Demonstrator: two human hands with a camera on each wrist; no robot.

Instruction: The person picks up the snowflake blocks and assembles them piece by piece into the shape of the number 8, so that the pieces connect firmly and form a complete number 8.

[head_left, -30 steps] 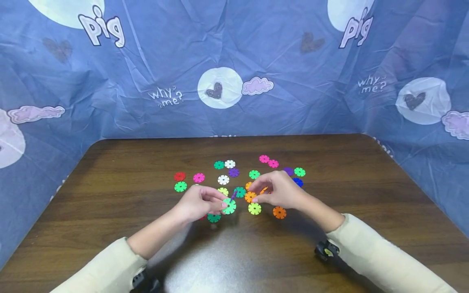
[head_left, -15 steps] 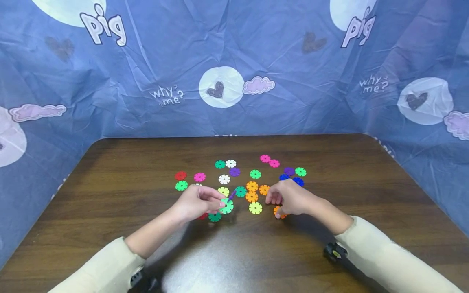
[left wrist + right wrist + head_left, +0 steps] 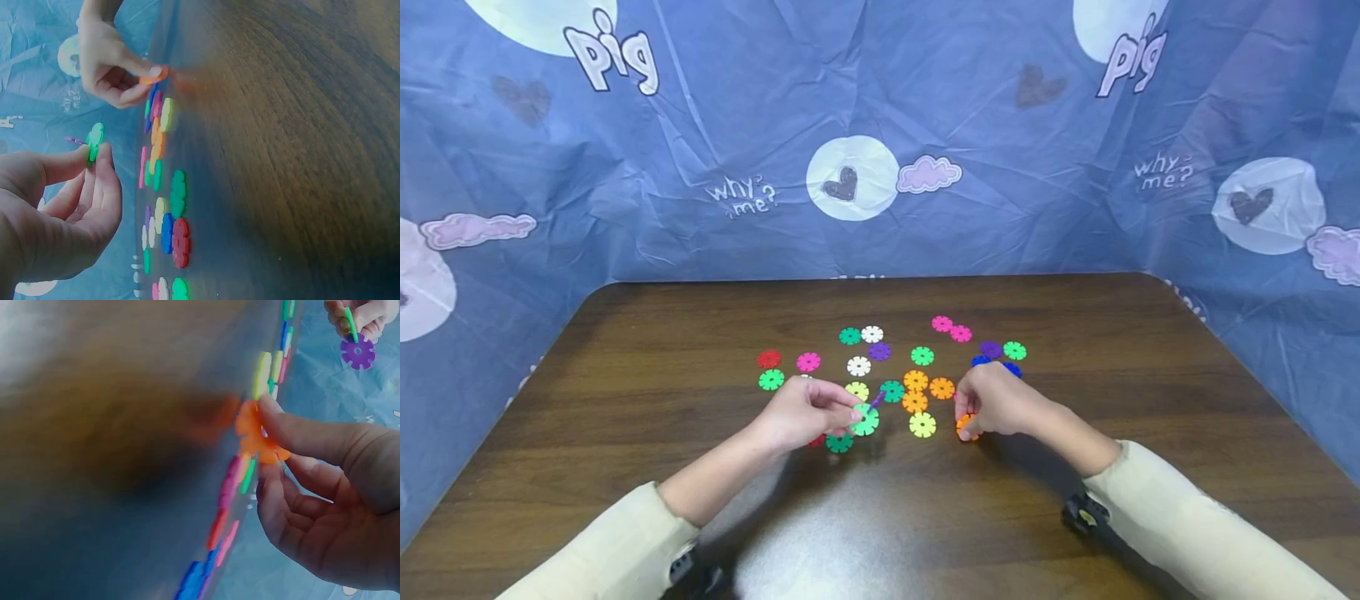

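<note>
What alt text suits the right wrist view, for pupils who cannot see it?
A right hand pinches an orange notched disc, seen close up. At upper right, a left hand holds a green disc joined to a purple disc; other coloured discs lie on the table.

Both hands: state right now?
Left hand: pinching a green disc, with a purple disc joined to it.
Right hand: pinching an orange disc.

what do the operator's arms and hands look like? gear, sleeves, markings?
Left hand and right hand are ungloved. Left sleeve and right sleeve are plain pale cream, ending on the forearms. A black device sits by each cuff: left unit, right unit, the right one with a small yellowish mark.
</note>
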